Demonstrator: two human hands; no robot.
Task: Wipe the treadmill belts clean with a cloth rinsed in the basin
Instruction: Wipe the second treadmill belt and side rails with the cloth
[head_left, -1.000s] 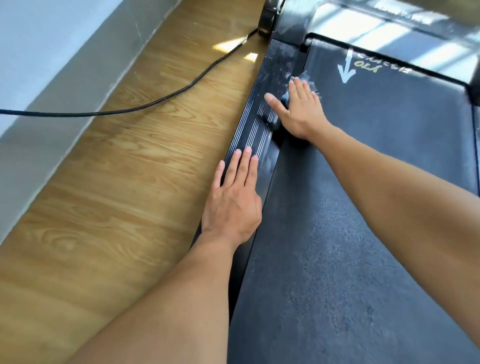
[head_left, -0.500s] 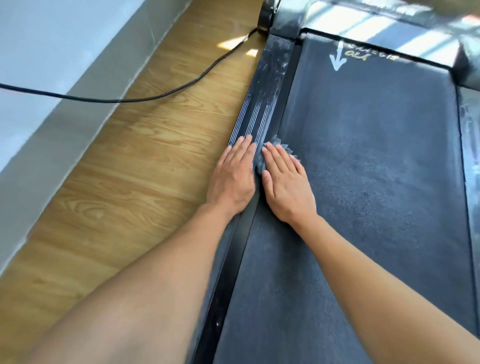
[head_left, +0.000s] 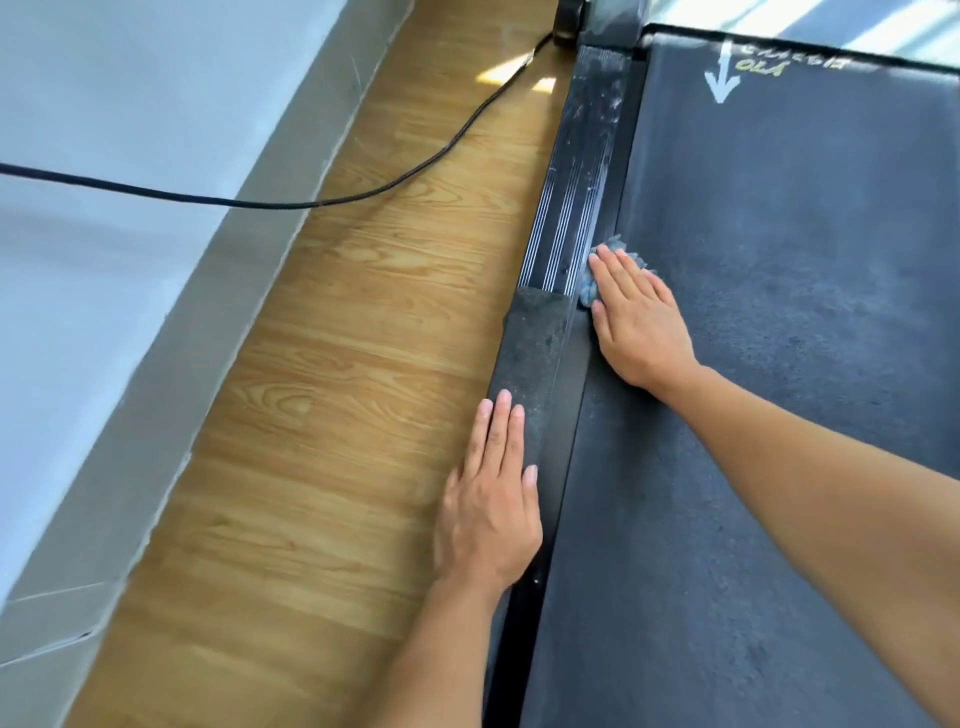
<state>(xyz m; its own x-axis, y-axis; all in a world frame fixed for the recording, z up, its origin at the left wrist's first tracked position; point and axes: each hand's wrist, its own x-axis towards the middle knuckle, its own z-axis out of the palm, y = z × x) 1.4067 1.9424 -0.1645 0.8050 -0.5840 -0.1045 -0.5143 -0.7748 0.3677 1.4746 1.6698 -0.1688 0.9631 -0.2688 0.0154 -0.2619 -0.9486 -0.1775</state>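
We see one treadmill belt (head_left: 779, 364), and one blue-grey cloth (head_left: 588, 293) lies at its left edge, against the side rail (head_left: 571, 208). Our right hand (head_left: 641, 322) presses flat on the cloth, fingers (head_left: 618, 273) straight and together. Our left hand (head_left: 493, 514) rests flat on the rail nearer us, fingers straight, holding nothing. One black cable (head_left: 260, 201) crosses the wooden floor (head_left: 337, 415).

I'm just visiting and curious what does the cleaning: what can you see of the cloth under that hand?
The cloth is grey-blue and looks soft and crumpled. Only a fringe of it shows beyond the right hand, which presses flat on it with straight fingers and hides the rest. It lies on the dark treadmill belt at the belt's left edge, beside the ribbed side rail.
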